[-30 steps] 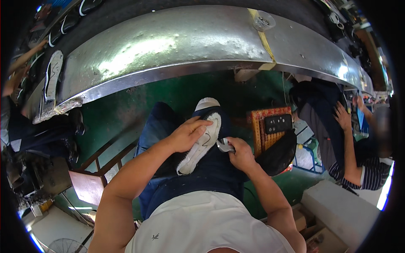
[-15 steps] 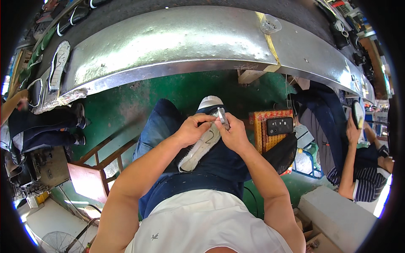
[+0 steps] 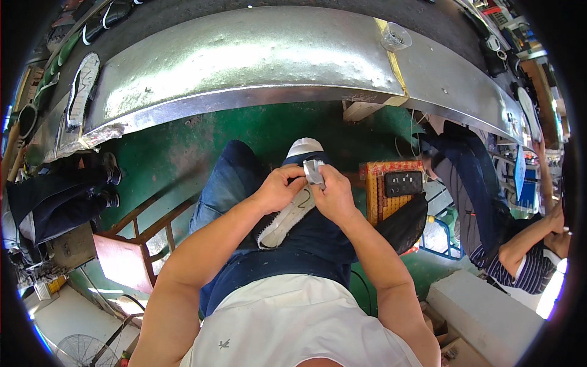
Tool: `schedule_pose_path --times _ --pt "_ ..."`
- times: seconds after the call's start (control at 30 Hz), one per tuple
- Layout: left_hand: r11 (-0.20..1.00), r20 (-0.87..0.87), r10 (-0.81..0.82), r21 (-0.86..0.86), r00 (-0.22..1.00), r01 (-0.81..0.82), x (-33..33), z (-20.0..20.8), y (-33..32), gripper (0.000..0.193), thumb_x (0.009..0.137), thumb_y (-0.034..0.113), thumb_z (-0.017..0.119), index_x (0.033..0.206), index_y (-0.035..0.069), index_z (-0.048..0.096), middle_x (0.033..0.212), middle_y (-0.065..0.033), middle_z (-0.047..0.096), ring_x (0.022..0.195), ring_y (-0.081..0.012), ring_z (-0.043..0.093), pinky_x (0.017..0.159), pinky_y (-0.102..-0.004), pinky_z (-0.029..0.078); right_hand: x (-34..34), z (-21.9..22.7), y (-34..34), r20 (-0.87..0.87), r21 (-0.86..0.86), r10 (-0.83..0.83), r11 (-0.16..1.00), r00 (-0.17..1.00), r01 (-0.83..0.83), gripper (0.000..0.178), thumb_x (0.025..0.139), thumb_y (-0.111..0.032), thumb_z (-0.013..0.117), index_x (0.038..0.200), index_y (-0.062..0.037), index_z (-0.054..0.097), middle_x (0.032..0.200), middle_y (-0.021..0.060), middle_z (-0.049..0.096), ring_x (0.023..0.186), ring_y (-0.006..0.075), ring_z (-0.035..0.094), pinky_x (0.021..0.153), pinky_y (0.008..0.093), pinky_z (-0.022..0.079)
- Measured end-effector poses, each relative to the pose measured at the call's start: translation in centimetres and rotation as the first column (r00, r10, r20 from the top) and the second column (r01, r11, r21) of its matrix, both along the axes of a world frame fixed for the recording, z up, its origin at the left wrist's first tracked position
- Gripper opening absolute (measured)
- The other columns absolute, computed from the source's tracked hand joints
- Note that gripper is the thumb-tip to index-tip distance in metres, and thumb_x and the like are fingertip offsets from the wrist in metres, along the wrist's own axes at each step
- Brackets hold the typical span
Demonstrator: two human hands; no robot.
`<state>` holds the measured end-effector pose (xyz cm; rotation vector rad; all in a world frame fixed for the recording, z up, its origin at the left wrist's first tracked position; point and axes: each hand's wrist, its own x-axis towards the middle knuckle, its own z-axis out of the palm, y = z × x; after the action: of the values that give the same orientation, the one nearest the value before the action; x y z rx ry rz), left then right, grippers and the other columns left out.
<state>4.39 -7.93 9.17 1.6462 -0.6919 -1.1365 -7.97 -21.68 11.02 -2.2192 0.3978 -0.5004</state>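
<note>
Compared with a second ago: metal tool (image 3: 313, 172) now over the far end of the white-bottomed shoe (image 3: 285, 224), no longer beside it. Right hand (image 3: 334, 194) clenched around the tool. Left hand (image 3: 277, 191) curled, thumb and fingers gripping the shoe's far end. Shoe slants across dark-trousered lap (image 3: 327, 237)

The bench (image 3: 244, 55) has a shiny, dented sheet-metal border and a dark strip (image 3: 306, 13) beyond it. A yellow band (image 3: 397, 72) crosses the metal; a clear cup (image 3: 396, 38) of small pieces sits beside it. A pale shoe bottom (image 3: 84, 85) lies at the left end. Black shoes (image 3: 104, 23) with white edging stand on the dark strip. The green floor (image 3: 177, 144) supports a wooden frame (image 3: 147, 235).
</note>
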Motion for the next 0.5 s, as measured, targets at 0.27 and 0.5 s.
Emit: schedule_pose_path --times 0.27,0.5 --pt "0.998 -0.097 0.037 0.052 0.995 -0.032 -0.1 0.4 0.3 0.022 0.103 0.007 0.058 0.120 0.005 0.072 0.116 -0.0050 0.070 0.109 -0.0140 0.061 0.098 -0.0312 0.048 -0.6 7.3 -0.2 -0.252 0.242 0.094 0.970 0.963 -0.031 0.045 0.082 -0.007 0.073 0.124 0.0023 0.056 0.117 0.0246 0.067 0.108 0.0406 0.067 0.094 0.0430 0.053" --pt "0.998 -0.044 0.066 -0.009 0.997 -0.066 -0.3 0.3 0.4 0.020 0.101 0.006 0.059 0.114 0.002 0.073 0.112 -0.0059 0.069 0.105 -0.0143 0.062 0.095 -0.0303 0.049 -5.4 4.0 -0.7 -0.149 -0.124 -0.075 0.991 0.986 0.057 0.058 0.077 -0.002 0.068 0.132 -0.0006 0.048 0.100 0.0202 0.063 0.088 0.0398 0.066 0.079 0.0481 0.054"
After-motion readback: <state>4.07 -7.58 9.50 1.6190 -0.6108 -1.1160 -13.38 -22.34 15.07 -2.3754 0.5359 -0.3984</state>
